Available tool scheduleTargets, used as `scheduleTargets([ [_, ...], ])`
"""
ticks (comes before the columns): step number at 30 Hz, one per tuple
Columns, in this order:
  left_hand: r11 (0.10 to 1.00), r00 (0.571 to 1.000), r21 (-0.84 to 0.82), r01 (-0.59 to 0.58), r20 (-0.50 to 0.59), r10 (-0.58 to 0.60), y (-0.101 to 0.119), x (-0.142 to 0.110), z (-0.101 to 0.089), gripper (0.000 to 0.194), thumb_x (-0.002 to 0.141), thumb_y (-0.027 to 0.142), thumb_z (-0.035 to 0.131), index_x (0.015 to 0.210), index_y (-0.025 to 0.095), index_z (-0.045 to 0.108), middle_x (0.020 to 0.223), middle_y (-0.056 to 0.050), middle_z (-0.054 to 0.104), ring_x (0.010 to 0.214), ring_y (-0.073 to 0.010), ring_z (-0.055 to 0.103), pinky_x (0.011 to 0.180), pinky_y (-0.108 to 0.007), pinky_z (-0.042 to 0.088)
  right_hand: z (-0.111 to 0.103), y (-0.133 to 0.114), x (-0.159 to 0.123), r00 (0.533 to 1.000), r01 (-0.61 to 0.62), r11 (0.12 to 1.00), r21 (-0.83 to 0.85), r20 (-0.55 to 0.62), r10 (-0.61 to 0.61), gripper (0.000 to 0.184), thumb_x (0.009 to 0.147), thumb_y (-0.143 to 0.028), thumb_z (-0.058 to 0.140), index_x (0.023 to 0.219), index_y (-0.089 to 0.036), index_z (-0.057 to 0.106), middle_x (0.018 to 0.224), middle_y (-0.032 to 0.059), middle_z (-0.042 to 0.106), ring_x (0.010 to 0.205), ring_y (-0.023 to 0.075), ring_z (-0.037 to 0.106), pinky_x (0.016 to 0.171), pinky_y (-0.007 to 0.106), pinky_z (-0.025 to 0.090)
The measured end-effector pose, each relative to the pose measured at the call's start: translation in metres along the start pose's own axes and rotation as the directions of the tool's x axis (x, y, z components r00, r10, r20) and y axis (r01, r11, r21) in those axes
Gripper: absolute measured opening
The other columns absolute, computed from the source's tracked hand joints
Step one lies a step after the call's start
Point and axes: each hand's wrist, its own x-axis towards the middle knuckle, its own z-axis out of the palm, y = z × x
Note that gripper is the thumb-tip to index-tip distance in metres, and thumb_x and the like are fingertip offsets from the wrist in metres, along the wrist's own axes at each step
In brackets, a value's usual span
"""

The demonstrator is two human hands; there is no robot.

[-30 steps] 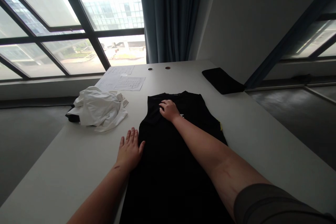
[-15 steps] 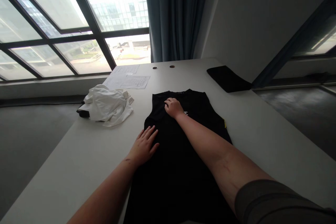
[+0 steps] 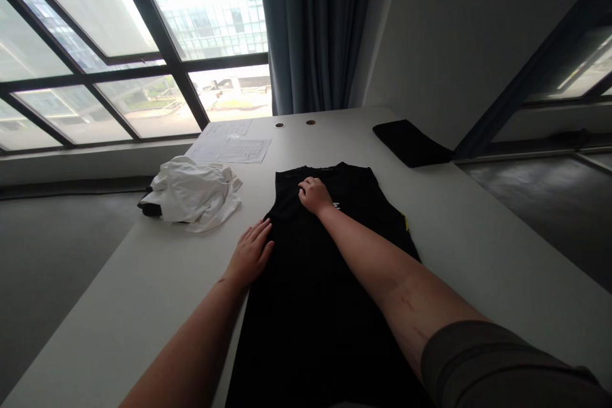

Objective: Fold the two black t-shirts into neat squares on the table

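Observation:
A black sleeveless top [image 3: 325, 306] lies spread flat, its neckline toward the window side and its lower end running out of the picture below. Across its left edge, just under the armhole, my left hand [image 3: 248, 252] rests with fingers stretched out. My right hand [image 3: 314, 195] lies on the upper chest, below the neckline, fingers slightly bent and laid on the cloth. Beside the right wrist a bit of white print shows; the forearm hides more of the chest. A small yellow patch [image 3: 407, 223] sticks out at the top's right edge.
The white table [image 3: 129, 306] carries a crumpled white garment [image 3: 195, 194] at left, with something black under it. Paper sheets [image 3: 246, 150] lie behind. A folded black cloth-like item [image 3: 412, 143] sits at the right edge. A blue curtain [image 3: 313, 32] hangs beyond.
My left hand has slid leftward and slightly away from me, from on the top to its left edge. My right hand stays at the same spot on the chest.

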Motion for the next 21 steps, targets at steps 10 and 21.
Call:
scheduleTargets([
  [10,0.996,0.998,0.079,0.047,0.038,-0.05,-0.003,0.003,0.003,0.052,0.105,0.036,0.041,0.155,0.021,0.049,0.164,-0.009,0.045,0.152,-0.0233,0.042,0.127,-0.048,0.03,-0.019,0.009,-0.012,0.996,0.061,0.995,0.081,-0.064,-0.056,0.04,0.095,-0.024,0.054,0.129,-0.018,0.073,0.142,0.0146,0.059,0.133,0.029,0.05,0.118,0.046,0.04],
  [21,0.986,0.994,0.147,0.077,-0.084,-0.065,0.012,0.001,-0.009,0.048,0.102,0.035,0.046,0.147,0.024,0.057,0.151,-0.011,0.058,0.138,-0.0306,0.054,0.114,-0.049,0.045,-0.175,0.158,-0.197,0.945,-0.094,0.995,-0.035,-0.316,0.078,0.037,0.1,-0.038,0.044,0.101,-0.03,0.079,0.114,0.0131,0.073,0.117,0.0317,0.064,0.112,0.047,0.048],
])
